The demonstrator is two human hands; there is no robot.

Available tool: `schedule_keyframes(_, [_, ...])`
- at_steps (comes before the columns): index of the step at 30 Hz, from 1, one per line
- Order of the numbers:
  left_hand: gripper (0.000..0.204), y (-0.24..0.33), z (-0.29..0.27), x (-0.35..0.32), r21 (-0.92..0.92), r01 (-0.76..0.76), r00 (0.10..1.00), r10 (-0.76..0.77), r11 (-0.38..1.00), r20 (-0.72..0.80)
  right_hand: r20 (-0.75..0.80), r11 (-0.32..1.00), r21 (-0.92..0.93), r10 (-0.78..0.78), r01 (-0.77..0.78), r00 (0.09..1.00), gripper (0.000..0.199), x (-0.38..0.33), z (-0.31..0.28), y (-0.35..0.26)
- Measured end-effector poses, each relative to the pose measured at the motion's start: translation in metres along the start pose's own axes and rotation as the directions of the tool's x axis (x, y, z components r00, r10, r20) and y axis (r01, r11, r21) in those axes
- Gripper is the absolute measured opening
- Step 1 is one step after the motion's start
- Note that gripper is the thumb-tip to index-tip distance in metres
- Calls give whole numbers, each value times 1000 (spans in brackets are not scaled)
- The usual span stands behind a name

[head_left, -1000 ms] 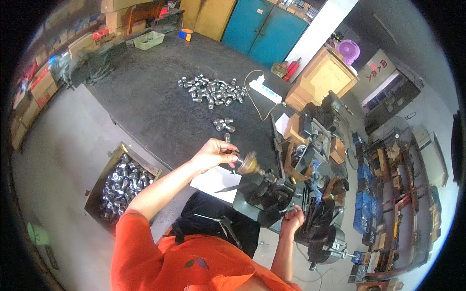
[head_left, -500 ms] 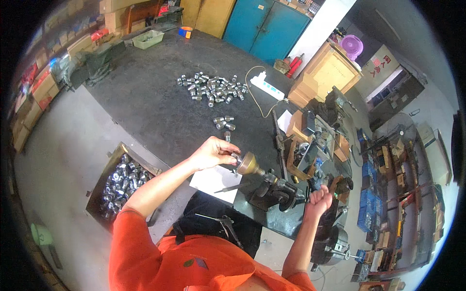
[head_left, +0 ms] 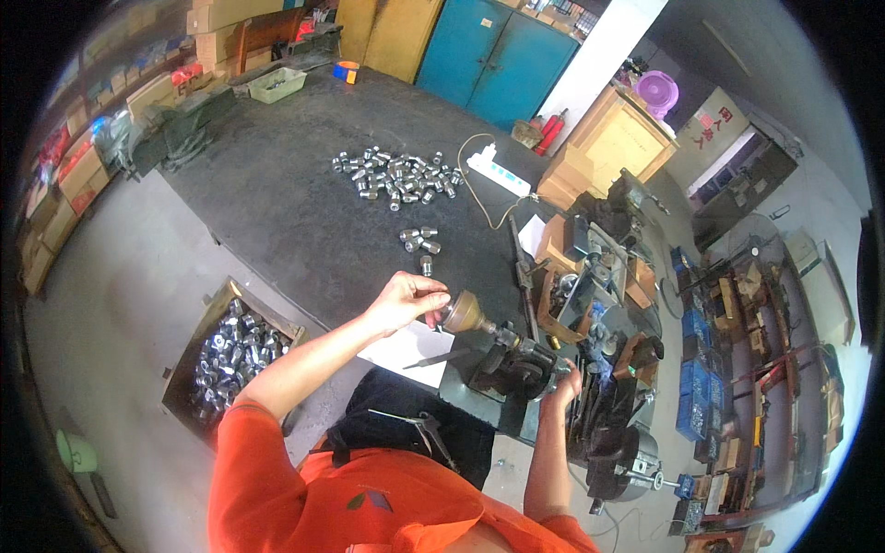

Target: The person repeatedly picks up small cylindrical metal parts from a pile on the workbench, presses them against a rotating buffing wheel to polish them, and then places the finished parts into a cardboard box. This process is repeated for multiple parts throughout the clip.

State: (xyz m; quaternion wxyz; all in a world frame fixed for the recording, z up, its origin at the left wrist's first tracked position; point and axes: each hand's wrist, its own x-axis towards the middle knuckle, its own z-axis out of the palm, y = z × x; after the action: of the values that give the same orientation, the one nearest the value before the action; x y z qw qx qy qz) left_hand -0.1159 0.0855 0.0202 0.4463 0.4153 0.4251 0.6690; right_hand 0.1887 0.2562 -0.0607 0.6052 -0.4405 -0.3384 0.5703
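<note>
A brass-coloured, funnel-shaped cup projects from a dark bench device near the table's front edge. At the cup's mouth, my left hand is closed with thumb and fingers pinched on a small metal fitting, mostly hidden by the fingertips. My right hand is closed at the far right end of the device, around its handle, which the fingers largely cover. Just beyond my left hand stands a single silver fitting, with a small group of fittings behind it.
A large pile of fittings lies farther back on the dark table. At lower left, a box holds many more. White paper lies under my left forearm. A power strip and parts trays occupy the right side.
My right hand has moved left and inward, from a raised fist beside the device to its end. My left hand has brought the fitting closer against the cup's mouth.
</note>
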Motion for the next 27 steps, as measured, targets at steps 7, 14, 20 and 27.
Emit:
schedule_keyframes(7, [22, -3, 4, -2, 33, -18, 999, 20, 999, -34, 37, 992, 105, 63, -66, 997, 14, -44, -27, -7])
schedule_keyframes(14, [24, -3, 5, -2, 12, 9, 999, -8, 1000, -53, 109, 981, 189, 30, -50, 994, 14, -73, -37, -34])
schedule_keyframes(20, [23, -1, 9, -1, -6, 12, 998, -13, 1000, -62, 127, 987, 145, 57, -75, 990, 15, -75, -28, -47])
schedule_keyframes(27, [21, -2, 11, -4, 30, 22, 993, -19, 999, -115, 21, 977, 7, 211, -211, 977, 15, -36, -29, -7])
